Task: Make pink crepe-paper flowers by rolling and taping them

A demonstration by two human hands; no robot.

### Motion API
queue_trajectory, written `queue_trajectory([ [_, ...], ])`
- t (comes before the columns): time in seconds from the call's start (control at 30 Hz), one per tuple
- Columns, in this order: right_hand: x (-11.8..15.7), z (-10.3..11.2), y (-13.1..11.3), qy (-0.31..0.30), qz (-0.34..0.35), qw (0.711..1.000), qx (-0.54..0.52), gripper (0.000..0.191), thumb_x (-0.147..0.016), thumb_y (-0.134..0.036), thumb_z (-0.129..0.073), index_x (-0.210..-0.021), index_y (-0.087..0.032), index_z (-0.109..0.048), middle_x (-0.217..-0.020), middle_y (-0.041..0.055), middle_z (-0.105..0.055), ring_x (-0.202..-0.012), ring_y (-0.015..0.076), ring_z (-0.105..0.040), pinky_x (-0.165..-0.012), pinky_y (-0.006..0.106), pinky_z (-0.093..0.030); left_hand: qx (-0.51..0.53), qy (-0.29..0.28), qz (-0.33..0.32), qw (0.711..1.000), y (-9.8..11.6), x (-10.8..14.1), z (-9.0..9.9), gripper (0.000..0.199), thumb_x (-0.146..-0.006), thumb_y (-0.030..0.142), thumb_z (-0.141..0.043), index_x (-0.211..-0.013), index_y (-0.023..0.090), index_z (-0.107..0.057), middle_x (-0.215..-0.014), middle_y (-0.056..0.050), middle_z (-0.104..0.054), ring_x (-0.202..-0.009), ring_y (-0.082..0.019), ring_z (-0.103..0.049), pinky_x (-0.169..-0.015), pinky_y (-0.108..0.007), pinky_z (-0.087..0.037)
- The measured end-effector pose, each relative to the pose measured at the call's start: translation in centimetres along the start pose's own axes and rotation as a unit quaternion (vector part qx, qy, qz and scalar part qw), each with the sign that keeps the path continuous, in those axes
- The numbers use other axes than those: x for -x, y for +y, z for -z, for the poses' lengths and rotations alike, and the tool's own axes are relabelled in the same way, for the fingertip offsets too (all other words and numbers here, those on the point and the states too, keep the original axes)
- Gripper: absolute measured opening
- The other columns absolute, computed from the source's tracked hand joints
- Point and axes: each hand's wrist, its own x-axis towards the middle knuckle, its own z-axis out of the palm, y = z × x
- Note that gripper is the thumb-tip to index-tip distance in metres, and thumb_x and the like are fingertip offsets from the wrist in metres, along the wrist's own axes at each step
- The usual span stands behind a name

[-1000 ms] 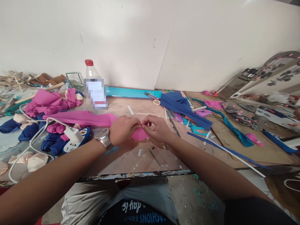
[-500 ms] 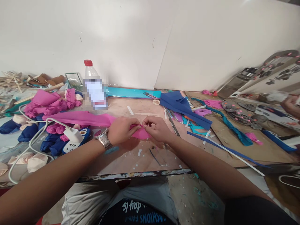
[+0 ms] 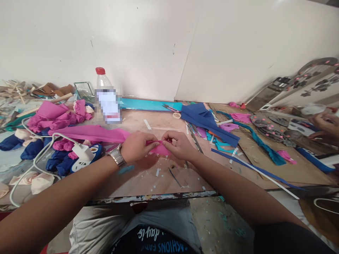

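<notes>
Pink fabric strip (image 3: 92, 133), our landmark, starts left, beyond white charger (image 3: 83, 151) and power strip (image 3: 97, 154), which crowd that side. At strip's right end, our left hand (image 3: 139, 146) and right hand (image 3: 178, 145) pinch its edge, fingertips close; light, even tension should suit thin cloth. Right of strip: blue fabric (image 3: 205, 120). Nearer us than strip: worktop (image 3: 143, 183), more elbow room, then front edge (image 3: 159, 195).

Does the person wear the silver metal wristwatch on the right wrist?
No, the silver metal wristwatch circles the wrist of the left hand, which pinches the thin bright pink sheet.
</notes>
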Motion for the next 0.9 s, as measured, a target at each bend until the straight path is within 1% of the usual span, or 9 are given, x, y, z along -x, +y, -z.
queue_trajectory([
  [0.13,0.0,0.2,0.2,-0.005,0.016,1.000,0.013,0.011,-0.085,-0.025,-0.061,-0.078,-0.018,-0.066,-0.072,0.0003,-0.065,-0.067,0.0135,-0.054,-0.065,0.027,-0.041,0.016,-0.001,-0.005,1.000,-0.2,-0.1,0.0,0.032,-0.098,0.042,-0.056,-0.092,0.022,-0.081,-0.081,-0.003,-0.077,-0.071,-0.017,-0.064,-0.065,-0.027,-0.038],
  [0.23,0.0,0.2,0.1,-0.001,0.013,1.000,0.012,0.013,-0.086,-0.025,-0.060,-0.076,-0.018,-0.065,-0.070,-0.0003,-0.063,-0.065,0.0129,-0.052,-0.064,0.027,-0.040,0.027,-0.005,-0.009,1.000,-0.3,-0.1,0.0,0.034,-0.098,0.043,-0.055,-0.088,0.020,-0.079,-0.076,-0.003,-0.074,-0.067,-0.015,-0.060,-0.063,-0.027,-0.036],
  [0.4,0.0,0.2,-0.2,0.002,0.000,1.000,-0.006,0.013,-0.086,-0.024,-0.060,-0.076,-0.018,-0.066,-0.070,-0.0001,-0.063,-0.065,0.0128,-0.052,-0.063,0.026,-0.040,0.051,-0.016,-0.013,0.998,-0.5,-0.3,0.1,0.040,-0.098,0.045,-0.054,-0.075,0.018,-0.071,-0.066,-0.001,-0.066,-0.061,-0.013,-0.053,-0.059,-0.027,-0.033],
  [0.57,-0.1,0.2,0.1,0.001,-0.008,1.000,-0.006,0.013,-0.085,-0.025,-0.060,-0.077,-0.018,-0.067,-0.069,-0.0001,-0.064,-0.065,0.0129,-0.053,-0.063,0.026,-0.040,0.086,-0.030,-0.016,0.996,-0.9,-0.4,0.3,0.044,-0.097,0.048,-0.054,-0.068,0.017,-0.064,-0.061,0.000,-0.062,-0.058,-0.013,-0.050,-0.057,-0.026,-0.031],
  [0.7,-0.1,0.4,0.1,0.008,-0.013,1.000,-0.005,0.013,-0.085,-0.025,-0.061,-0.076,-0.018,-0.067,-0.069,0.0000,-0.064,-0.064,0.0127,-0.052,-0.062,0.026,-0.041,0.090,-0.042,-0.001,0.995,-1.1,-0.5,0.5,0.044,-0.095,0.048,-0.056,-0.064,0.016,-0.060,-0.058,0.001,-0.058,-0.056,-0.012,-0.047,-0.055,-0.027,-0.029],
  [0.8,-0.1,0.5,-0.1,0.006,-0.011,1.000,-0.004,0.014,-0.086,-0.026,-0.061,-0.079,-0.017,-0.069,-0.072,0.0007,-0.067,-0.065,0.0133,-0.055,-0.063,0.027,-0.042,0.099,-0.046,-0.002,0.994,-1.2,-0.6,0.5,0.043,-0.095,0.047,-0.056,-0.066,0.016,-0.060,-0.059,0.002,-0.057,-0.057,-0.012,-0.046,-0.056,-0.027,-0.029],
  [0.9,0.0,0.5,-0.1,-0.002,0.003,1.000,-0.011,0.015,-0.088,-0.029,-0.064,-0.087,-0.017,-0.074,-0.081,0.0031,-0.074,-0.074,0.0160,-0.064,-0.070,0.028,-0.047,0.117,-0.053,-0.007,0.992,-1.2,-0.6,0.4,0.043,-0.096,0.048,-0.055,-0.067,0.016,-0.059,-0.059,0.003,-0.055,-0.057,-0.011,-0.045,-0.056,-0.027,-0.028],
])
